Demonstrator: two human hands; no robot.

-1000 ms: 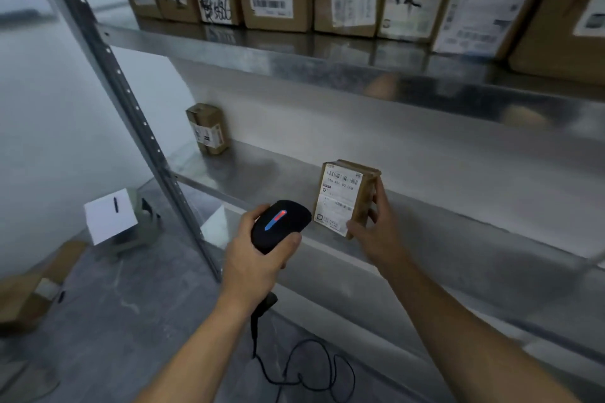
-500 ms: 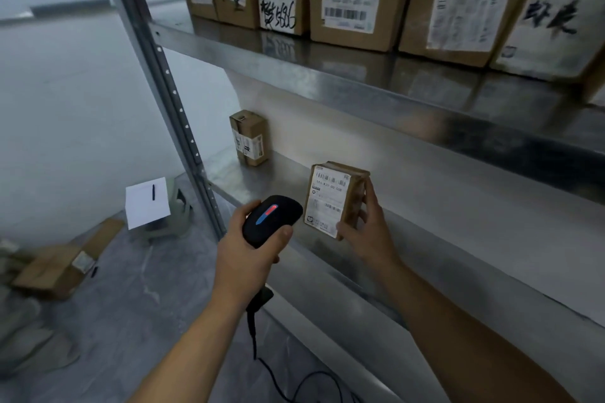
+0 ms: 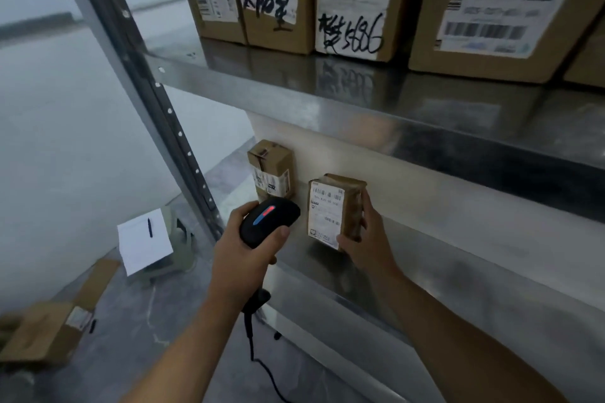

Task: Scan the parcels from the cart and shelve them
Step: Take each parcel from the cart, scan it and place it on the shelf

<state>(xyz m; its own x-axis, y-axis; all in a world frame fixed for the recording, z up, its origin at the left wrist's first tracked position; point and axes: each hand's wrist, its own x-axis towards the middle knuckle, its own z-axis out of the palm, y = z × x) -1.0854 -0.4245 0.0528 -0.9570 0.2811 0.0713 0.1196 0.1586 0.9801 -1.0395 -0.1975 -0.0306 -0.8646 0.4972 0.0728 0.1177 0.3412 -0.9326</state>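
Observation:
My right hand (image 3: pixel 366 239) grips a small brown parcel (image 3: pixel 330 209) upright, its white barcode label facing me, just above the steel shelf (image 3: pixel 442 271). My left hand (image 3: pixel 245 249) holds a black corded barcode scanner (image 3: pixel 268 219) with a red and blue light on top, close to the parcel's left side. Another small brown parcel (image 3: pixel 271 170) stands upright on the same shelf, behind the scanner near the back wall.
The upper shelf (image 3: pixel 360 98) carries a row of larger labelled boxes (image 3: pixel 353 0). A perforated steel upright (image 3: pixel 163 114) runs down the left. On the floor lie a flattened cardboard box (image 3: pixel 49 330) and a white sheet with a pen (image 3: pixel 144 239).
My view has shifted left and closer to the shelf. The held parcel has moved nearer the standing parcel at the back. Both hands keep their grips.

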